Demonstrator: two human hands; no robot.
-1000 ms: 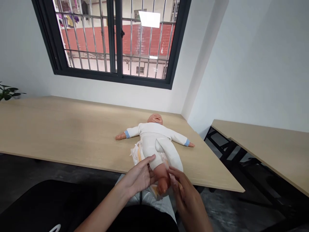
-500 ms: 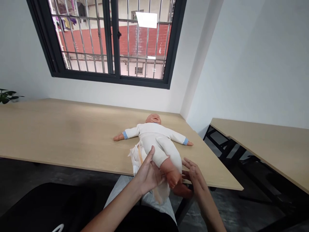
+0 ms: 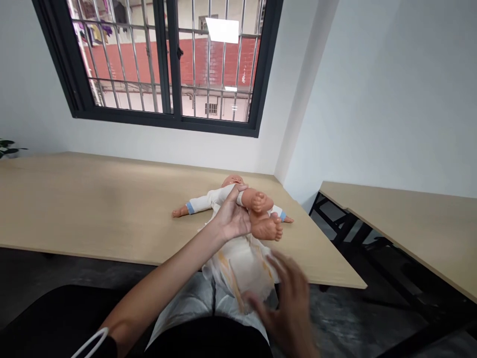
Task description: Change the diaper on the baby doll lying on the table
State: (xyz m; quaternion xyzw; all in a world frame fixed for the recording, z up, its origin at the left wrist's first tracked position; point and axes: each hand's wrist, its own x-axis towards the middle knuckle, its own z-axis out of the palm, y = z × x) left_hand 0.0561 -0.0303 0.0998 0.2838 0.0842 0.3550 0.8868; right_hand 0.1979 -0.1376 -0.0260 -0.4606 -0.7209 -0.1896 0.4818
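A baby doll (image 3: pixel 208 200) in a white suit with blue cuffs lies on its back on the long wooden table (image 3: pixel 93 199), head toward the window. My left hand (image 3: pixel 231 219) is closed round the doll's ankles and holds both bare feet (image 3: pixel 264 219) up over its body. Below the raised legs a white diaper (image 3: pixel 238 263) with orange marks lies spread at the table's near edge. My right hand (image 3: pixel 290 308) is blurred, fingers apart, just in front of and below the diaper, holding nothing that I can see.
A barred dark-framed window (image 3: pixel 167 59) sits in the wall behind the table. A second wooden table (image 3: pixel 402 219) stands to the right across a gap with dark metal legs. Leaves of a plant (image 3: pixel 7 148) show at the far left.
My left hand has taken the doll's legs and lifted them up toward its chest, uncovering the diaper. My right hand has let go of the feet and dropped toward me.
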